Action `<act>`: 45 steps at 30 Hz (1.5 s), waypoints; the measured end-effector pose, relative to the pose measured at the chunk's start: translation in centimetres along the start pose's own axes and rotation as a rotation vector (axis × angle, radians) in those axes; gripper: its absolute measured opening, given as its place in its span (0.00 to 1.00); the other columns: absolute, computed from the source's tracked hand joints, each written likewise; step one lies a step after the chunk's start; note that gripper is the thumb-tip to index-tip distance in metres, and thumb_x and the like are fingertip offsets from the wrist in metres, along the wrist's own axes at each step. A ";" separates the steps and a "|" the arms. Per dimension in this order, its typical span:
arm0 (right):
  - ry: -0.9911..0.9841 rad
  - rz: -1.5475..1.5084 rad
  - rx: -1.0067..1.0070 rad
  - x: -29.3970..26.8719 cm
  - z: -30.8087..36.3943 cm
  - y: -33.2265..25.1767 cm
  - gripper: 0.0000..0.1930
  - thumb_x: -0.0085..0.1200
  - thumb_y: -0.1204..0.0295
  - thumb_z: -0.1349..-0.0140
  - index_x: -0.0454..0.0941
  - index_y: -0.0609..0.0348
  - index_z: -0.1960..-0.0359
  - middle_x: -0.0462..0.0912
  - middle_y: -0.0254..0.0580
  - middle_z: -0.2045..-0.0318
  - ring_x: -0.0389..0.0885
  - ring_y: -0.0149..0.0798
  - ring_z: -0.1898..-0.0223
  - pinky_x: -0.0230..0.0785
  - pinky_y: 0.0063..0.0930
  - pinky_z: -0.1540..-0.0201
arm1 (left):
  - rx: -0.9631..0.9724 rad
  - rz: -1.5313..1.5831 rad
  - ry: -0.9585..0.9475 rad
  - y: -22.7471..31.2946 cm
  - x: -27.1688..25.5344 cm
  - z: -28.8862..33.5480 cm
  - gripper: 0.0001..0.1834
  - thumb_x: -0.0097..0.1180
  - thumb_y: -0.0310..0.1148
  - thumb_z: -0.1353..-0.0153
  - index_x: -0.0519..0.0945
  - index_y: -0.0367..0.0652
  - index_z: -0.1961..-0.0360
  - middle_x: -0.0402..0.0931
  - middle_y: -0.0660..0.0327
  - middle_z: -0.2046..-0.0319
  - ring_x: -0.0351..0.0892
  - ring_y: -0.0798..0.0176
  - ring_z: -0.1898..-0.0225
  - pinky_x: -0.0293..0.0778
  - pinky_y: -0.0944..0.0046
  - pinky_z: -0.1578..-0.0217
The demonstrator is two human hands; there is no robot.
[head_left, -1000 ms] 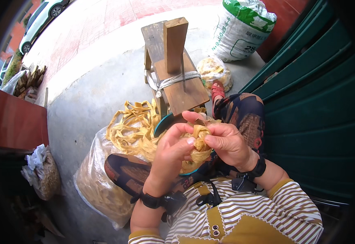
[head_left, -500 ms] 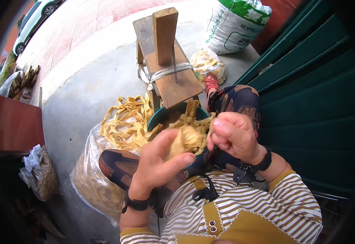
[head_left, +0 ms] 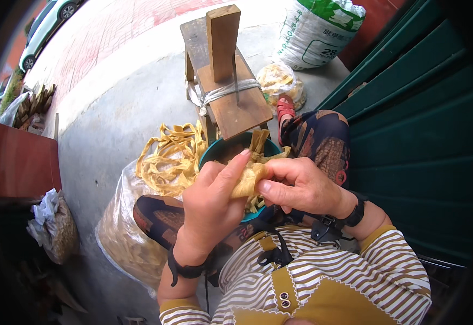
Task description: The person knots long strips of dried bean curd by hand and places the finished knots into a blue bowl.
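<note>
Between my hands, above a teal tub [head_left: 210, 156], is a folded bundle of pale yellow husk-like strip [head_left: 249, 183]. My left hand [head_left: 206, 203] is closed round its left side, the thumb and a finger pointing up along it. From the right, my right hand [head_left: 304, 188] pinches the bundle's edge between thumb and fingers. More yellow strips [head_left: 257, 142] stick up out of the tub; part of its inside is hidden behind my hands. Long looping yellow strips [head_left: 172, 162] lie heaped to the left, on a clear plastic bag [head_left: 118, 227].
A wooden stand [head_left: 231, 116] with an upright block and a tied white band rises beyond the tub. Behind it are a clear bag of yellow pieces [head_left: 280, 84] and a white-green sack [head_left: 320, 38]. Dark green panels [head_left: 410, 130] flank my right. A tied bag [head_left: 57, 227] sits far left.
My right hand has come down and turned to pinch the bundle's edge. My left hand has rotated more upright, and the bundle looks more tightly folded.
</note>
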State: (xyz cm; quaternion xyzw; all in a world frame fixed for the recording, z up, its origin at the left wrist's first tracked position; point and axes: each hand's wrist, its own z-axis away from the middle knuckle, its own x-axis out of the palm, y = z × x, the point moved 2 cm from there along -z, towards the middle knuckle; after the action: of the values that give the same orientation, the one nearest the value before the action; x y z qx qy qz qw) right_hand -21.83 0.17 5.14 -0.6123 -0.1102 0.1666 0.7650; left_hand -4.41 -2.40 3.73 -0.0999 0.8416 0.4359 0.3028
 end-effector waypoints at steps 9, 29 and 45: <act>-0.139 -0.154 0.276 -0.6 -0.2 2.4 0.08 0.44 0.72 0.35 0.75 0.62 0.63 0.77 0.33 0.77 0.70 0.18 0.84 0.62 0.12 0.81 | -0.028 0.103 -0.357 -0.4 -1.4 0.6 0.35 0.68 0.31 0.58 0.74 0.46 0.44 0.72 0.59 0.76 0.74 0.57 0.78 0.73 0.63 0.74; -0.434 0.026 0.213 -1.1 -2.5 -0.6 0.17 0.40 0.63 0.31 0.73 0.63 0.51 0.81 0.38 0.72 0.78 0.25 0.78 0.71 0.17 0.74 | -0.353 0.448 -0.319 -1.3 -2.5 0.4 0.10 0.63 0.25 0.49 0.77 0.37 0.65 0.77 0.61 0.77 0.75 0.72 0.76 0.70 0.71 0.75; -0.489 -0.399 0.483 -2.5 -2.0 2.7 0.23 0.40 0.55 0.31 0.72 0.63 0.73 0.64 0.25 0.90 0.63 0.20 0.90 0.75 0.20 0.68 | -0.772 0.718 -0.480 -3.1 -1.4 0.8 0.10 0.63 0.32 0.44 0.80 0.36 0.68 0.77 0.65 0.78 0.72 0.77 0.76 0.68 0.73 0.76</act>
State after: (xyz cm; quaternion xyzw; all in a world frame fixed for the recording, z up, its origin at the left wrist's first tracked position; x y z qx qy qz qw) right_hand -23.70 -2.02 2.12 -0.3235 -0.3637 0.1767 0.8555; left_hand -1.60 -3.78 2.14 0.1904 0.5105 0.7972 0.2600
